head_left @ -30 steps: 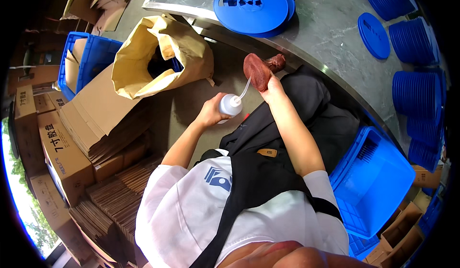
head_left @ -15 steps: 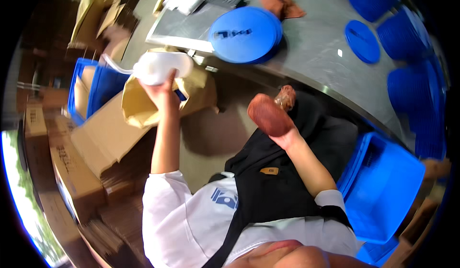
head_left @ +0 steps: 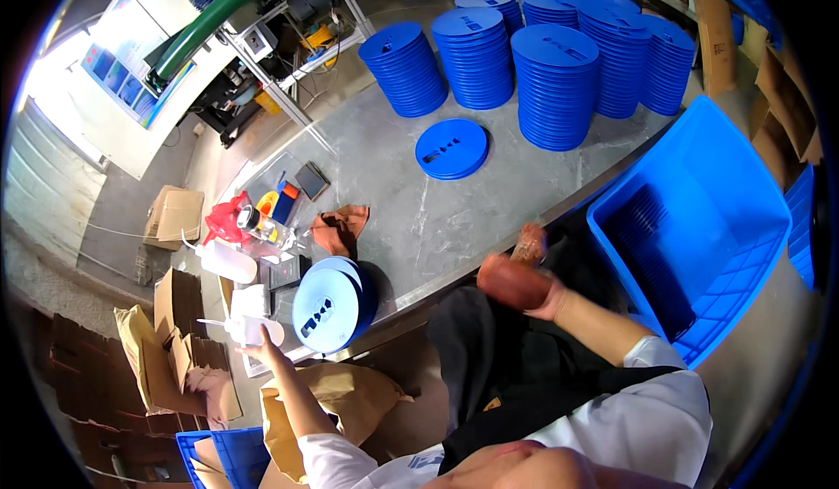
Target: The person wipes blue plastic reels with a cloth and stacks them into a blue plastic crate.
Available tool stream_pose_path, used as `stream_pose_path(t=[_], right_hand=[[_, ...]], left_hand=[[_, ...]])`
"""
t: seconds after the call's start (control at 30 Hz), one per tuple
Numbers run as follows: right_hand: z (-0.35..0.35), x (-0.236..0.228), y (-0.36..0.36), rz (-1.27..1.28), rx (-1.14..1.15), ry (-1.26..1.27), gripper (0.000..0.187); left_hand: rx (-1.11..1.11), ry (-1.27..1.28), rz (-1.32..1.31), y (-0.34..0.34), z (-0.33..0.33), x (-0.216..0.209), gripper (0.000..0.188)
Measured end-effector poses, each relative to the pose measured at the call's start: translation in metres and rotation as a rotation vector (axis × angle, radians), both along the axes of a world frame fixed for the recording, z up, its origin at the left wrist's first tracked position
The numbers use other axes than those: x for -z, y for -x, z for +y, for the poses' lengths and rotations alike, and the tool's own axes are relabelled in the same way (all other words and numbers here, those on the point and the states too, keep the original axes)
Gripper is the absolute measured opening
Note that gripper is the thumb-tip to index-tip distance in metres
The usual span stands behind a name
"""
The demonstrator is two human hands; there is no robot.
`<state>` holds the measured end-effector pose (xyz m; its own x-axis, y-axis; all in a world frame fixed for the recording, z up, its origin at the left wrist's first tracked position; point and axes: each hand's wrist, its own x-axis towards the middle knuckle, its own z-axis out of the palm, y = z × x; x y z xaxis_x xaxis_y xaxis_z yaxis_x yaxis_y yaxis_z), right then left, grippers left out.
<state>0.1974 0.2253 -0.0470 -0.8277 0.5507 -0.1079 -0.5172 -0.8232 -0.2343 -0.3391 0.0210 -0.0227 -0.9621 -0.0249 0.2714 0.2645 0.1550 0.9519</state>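
Observation:
At the table's near left corner, my left hand [head_left: 266,349] is closed round a white squeeze bottle [head_left: 260,330] with a thin spout. Close to its right lies a short stack of round blue discs [head_left: 313,319] with dark cut-outs. Over my lap, my right hand [head_left: 548,300] grips a reddish-brown rounded bundle [head_left: 511,283] that looks like wadded cloth. A knotted, lighter end [head_left: 530,242] sticks up beyond it. Blur hides its exact kind and some of my right fingers.
Tall stacks of blue discs [head_left: 558,96] and a low stack [head_left: 451,150] stand on the grey table [head_left: 402,227]. A brown cloth [head_left: 339,229] and another white bottle [head_left: 229,262] lie left. A blue crate [head_left: 725,209] stands right; a paper sack [head_left: 336,402] sits below.
The view has swung up and left, showing more of the table. My left hand has carried the white bottle from over the paper sack to the table corner. My right hand keeps the bundle.

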Motion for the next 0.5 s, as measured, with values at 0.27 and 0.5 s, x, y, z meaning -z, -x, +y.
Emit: stream_pose_path(t=[0.27, 0.5], right_hand=[[0.2, 0.004, 0.025, -0.061, 0.607, -0.143, 0.035], [0.227, -0.017, 0.113, -0.376, 0.494, -0.116, 0.041]], left_hand=[[0.41, 0.081, 0.521, -0.166, 0.113, -0.117, 0.054], [1.032, 0.474, 0.125, -0.213, 0.341, -0.006, 0.065]])
